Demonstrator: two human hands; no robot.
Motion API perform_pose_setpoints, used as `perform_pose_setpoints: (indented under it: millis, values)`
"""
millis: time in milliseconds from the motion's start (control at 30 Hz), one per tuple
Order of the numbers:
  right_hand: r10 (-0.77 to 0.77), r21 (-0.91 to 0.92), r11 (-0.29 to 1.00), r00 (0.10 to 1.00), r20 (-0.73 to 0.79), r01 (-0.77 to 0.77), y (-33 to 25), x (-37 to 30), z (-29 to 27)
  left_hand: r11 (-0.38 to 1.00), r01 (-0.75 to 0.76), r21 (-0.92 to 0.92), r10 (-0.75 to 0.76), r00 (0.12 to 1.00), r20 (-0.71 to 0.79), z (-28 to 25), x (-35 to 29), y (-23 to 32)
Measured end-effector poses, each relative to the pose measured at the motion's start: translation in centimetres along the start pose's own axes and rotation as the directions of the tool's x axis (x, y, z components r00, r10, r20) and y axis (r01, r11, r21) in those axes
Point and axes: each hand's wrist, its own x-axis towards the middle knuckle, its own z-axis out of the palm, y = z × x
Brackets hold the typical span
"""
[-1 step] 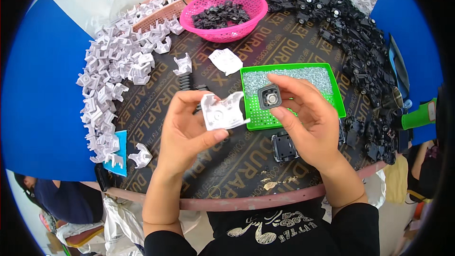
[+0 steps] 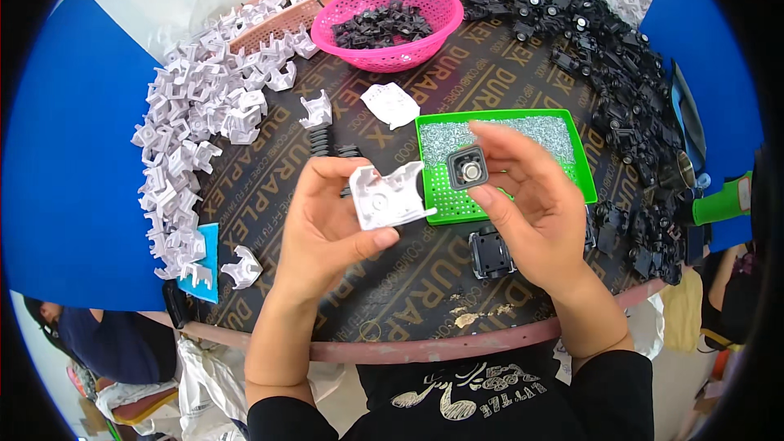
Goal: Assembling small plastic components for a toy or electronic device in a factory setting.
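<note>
My left hand (image 2: pixel 331 224) pinches a white plastic housing (image 2: pixel 388 198) between thumb and fingers, its hollow side and notched rim showing. Close by on the right, my right hand (image 2: pixel 531 204) grips a small black square part (image 2: pixel 468 167) with a round silvery centre. The two parts are held apart above the table. Behind the right hand lies a green tray (image 2: pixel 496 113) of tiny silvery pieces. A black spring-like coil (image 2: pixel 319 143) lies beyond the left hand, with a single white housing (image 2: pixel 315 110) by its far end.
White housings (image 2: pixel 196 98) heap along the left, near a peach basket (image 2: pixel 278 20). A pink basket (image 2: pixel 388 57) of black parts stands at the back. Black assemblies (image 2: pixel 629 106) line the right side. Another black assembly (image 2: pixel 490 254) sits below the right hand, a paper scrap (image 2: pixel 390 106) farther back.
My left hand has shifted the white housing slightly right and nearer to me. My right hand and the black square part have barely moved.
</note>
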Motion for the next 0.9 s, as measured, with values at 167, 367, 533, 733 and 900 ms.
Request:
perform_pose_setpoints:
  millis: [167,367,533,733,900]
  values:
    - [0.023,0.014,1.000,0.995,0.102,-0.024,-0.1,-0.3,-0.6,0.988,0.060,-0.144,-0.047,0.995,0.090,0.9,0.3,-1.4]
    - [0.037,-0.007,0.999,0.986,0.161,-0.036,0.6,0.2,-0.8,0.924,0.311,-0.222,-0.299,0.950,0.086,1.2,-0.2,-1.0]
    - [0.113,0.002,0.993,0.974,0.197,-0.115,1.2,-0.4,0.1,0.937,0.310,-0.162,-0.307,0.951,0.042,2.4,-0.7,-0.9]
    - [0.016,-0.168,0.985,0.974,0.224,0.023,1.4,-0.8,-0.1,0.958,0.265,-0.112,-0.267,0.964,0.004,2.6,-0.8,-1.3]
    - [-0.065,-0.337,0.925,0.945,0.320,0.178,0.6,-0.6,1.3,0.959,0.261,-0.115,-0.270,0.960,-0.076,2.1,-1.1,-1.1]
